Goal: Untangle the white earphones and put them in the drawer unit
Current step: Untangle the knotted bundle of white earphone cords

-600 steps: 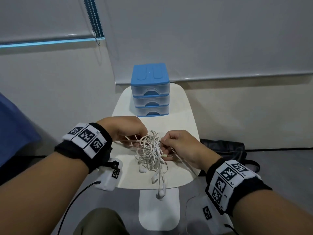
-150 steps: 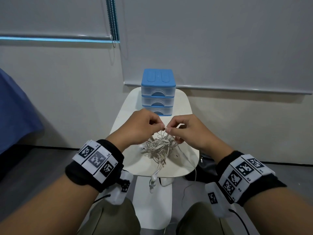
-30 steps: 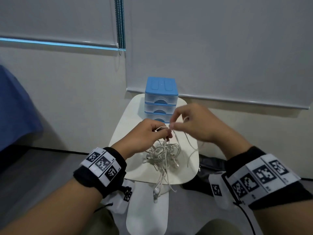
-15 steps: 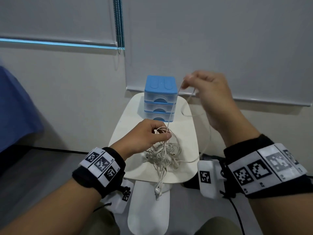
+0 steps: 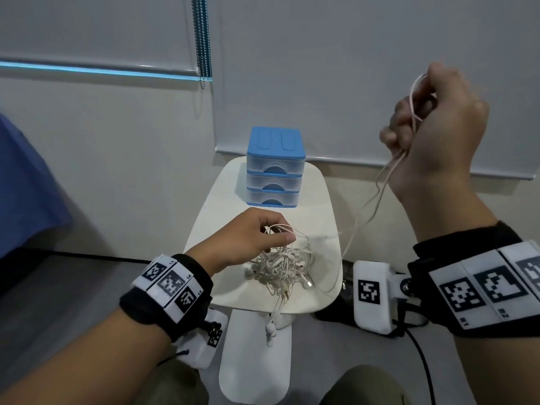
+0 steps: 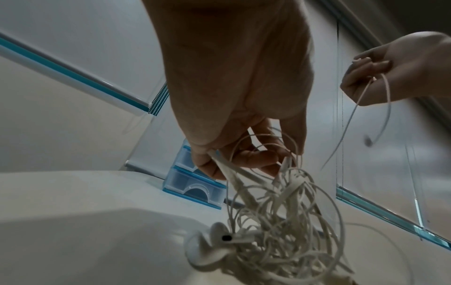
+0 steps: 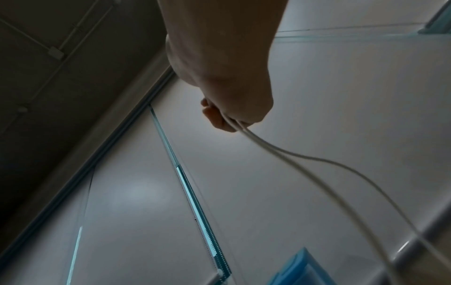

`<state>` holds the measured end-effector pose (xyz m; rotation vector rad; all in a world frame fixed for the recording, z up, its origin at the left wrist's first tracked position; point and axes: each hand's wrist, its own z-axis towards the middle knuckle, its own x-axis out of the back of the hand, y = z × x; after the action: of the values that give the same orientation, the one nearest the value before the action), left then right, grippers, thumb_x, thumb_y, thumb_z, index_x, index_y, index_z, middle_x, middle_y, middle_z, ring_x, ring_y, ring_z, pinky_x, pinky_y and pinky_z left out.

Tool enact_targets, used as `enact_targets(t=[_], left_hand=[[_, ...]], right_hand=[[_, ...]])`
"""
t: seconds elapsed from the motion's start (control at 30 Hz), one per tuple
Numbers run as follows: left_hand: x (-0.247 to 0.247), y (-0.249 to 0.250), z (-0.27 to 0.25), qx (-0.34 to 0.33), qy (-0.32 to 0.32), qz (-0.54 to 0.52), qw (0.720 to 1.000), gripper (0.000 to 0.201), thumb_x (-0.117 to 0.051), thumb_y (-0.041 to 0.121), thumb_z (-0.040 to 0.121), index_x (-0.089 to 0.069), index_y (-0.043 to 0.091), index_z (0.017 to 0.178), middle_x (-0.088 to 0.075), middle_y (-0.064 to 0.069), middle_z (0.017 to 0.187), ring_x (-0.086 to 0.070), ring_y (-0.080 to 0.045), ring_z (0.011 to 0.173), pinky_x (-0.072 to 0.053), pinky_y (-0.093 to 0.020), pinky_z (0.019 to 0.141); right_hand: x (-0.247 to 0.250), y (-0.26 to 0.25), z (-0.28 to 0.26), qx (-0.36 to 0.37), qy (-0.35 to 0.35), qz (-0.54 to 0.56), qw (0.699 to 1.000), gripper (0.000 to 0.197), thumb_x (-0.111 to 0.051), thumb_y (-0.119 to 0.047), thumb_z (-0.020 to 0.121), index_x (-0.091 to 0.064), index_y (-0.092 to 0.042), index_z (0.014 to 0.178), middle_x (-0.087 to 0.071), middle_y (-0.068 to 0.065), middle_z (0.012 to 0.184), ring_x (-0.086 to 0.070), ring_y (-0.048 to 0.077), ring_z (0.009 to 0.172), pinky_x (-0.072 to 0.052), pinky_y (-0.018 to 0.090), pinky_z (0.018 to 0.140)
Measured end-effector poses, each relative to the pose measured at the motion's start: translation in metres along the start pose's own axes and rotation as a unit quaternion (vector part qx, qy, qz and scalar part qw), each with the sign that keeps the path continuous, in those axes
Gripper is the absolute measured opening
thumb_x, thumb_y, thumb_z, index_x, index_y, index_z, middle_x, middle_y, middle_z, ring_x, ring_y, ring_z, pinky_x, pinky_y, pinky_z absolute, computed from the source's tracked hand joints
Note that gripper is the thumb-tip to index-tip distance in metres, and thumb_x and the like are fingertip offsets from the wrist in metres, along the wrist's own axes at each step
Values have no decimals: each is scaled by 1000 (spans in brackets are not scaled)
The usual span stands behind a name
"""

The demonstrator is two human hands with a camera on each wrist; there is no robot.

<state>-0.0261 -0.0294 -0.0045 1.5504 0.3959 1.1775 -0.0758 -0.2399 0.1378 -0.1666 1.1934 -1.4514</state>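
A tangle of white earphones (image 5: 280, 270) (image 6: 275, 227) lies on the small white table (image 5: 222, 229). My left hand (image 5: 271, 232) (image 6: 244, 158) pinches loops at the top of the tangle. My right hand (image 5: 420, 118) (image 6: 366, 77) (image 7: 227, 115) is raised high to the right, gripping a doubled strand of cable (image 5: 382, 182) (image 7: 305, 158) that runs down to the heap. One earbud (image 5: 270, 328) dangles over the table's near edge. The blue drawer unit (image 5: 274, 168) (image 6: 192, 190) stands at the table's far end, its three drawers closed.
A white wall and roller blinds with a bead chain (image 5: 203, 39) are behind the table. A black bag (image 5: 333, 314) lies on the grey floor to the right. Blue fabric (image 5: 26, 182) is at the left edge.
My right hand has risen up and to the right, drawing a long strand out of the tangle. The left hand stays pinching the heap on the table.
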Motion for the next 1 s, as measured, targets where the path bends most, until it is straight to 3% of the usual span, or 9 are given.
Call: enact_targets(t=[0.1, 0.17, 0.27, 0.37, 0.43, 0.57, 0.73, 0.87, 1.0], left_hand=[[3, 2, 0, 4, 15, 11, 1000, 19, -64, 33, 101, -79, 24, 93, -76, 6, 96, -57, -9, 74, -51, -24, 70], [5, 7, 1, 6, 33, 28, 999, 24, -59, 35, 104, -78, 27, 94, -75, 9, 99, -56, -7, 70, -49, -26, 73], [8, 16, 1, -17, 49, 32, 998, 26, -56, 37, 104, -77, 28, 93, -74, 9, 99, -56, -7, 67, -48, -28, 77], [9, 25, 0, -46, 54, 32, 997, 26, -55, 35, 105, -77, 27, 94, -74, 6, 98, -58, -9, 67, -50, -32, 80], [9, 29, -1, -61, 51, 32, 996, 26, -55, 32, 106, -77, 24, 95, -74, 5, 97, -60, -10, 69, -53, -37, 83], [12, 28, 0, -66, 62, 16, 996, 24, -58, 28, 105, -77, 17, 96, -73, 0, 92, -61, -10, 69, -53, -36, 79], [12, 16, 0, -32, 20, 4, 999, 15, -71, 27, 97, -73, 16, 88, -74, -3, 90, -65, -12, 76, -54, -37, 81], [9, 9, 1, -29, -45, 22, 998, 9, -76, 20, 94, -73, 12, 89, -75, -9, 92, -64, -12, 78, -53, -35, 80], [5, 6, 1, -27, -54, 45, 997, 4, -77, 14, 92, -74, 12, 89, -73, 8, 82, -62, -6, 72, -50, -21, 74]], right_hand=[[7, 7, 0, -29, -34, -105, 993, 40, -56, -19, 98, -38, -22, 63, -28, -2, 53, -23, 19, 44, -23, 23, 46], [14, 19, -2, -54, -96, -250, 962, 35, -63, -23, 97, -47, -20, 66, -32, -7, 46, -28, 16, 39, -28, 23, 45], [27, 42, -15, -142, -282, -442, 840, 19, -69, -30, 96, -62, -14, 88, -46, -6, 52, -40, 9, 41, -39, 26, 44], [35, 61, -33, -207, -433, -529, 700, 22, -74, -32, 92, -67, -27, 112, -59, 1, 77, -55, 8, 60, -52, 29, 52], [36, 71, -40, -204, -458, -544, 673, 13, -72, -36, 93, -71, -31, 104, -62, -3, 86, -55, 8, 70, -51, 27, 63], [32, 72, -39, -151, -407, -544, 718, 29, -63, -34, 99, -72, -22, 74, -67, -1, 83, -58, 15, 74, -44, 30, 68], [25, 55, -28, -122, -306, -462, 823, 30, -60, -30, 81, -65, -5, 64, -62, 31, 75, -46, 22, 65, -38, 38, 67], [19, 47, -23, -129, -284, -394, 865, 36, -60, -11, 86, -49, -14, 52, -44, 7, 55, -39, 19, 53, -45, 33, 58], [13, 44, -22, -120, -243, -343, 899, 37, -59, -9, 87, -49, -17, 52, -39, -3, 53, -28, 16, 48, -33, 30, 50]])
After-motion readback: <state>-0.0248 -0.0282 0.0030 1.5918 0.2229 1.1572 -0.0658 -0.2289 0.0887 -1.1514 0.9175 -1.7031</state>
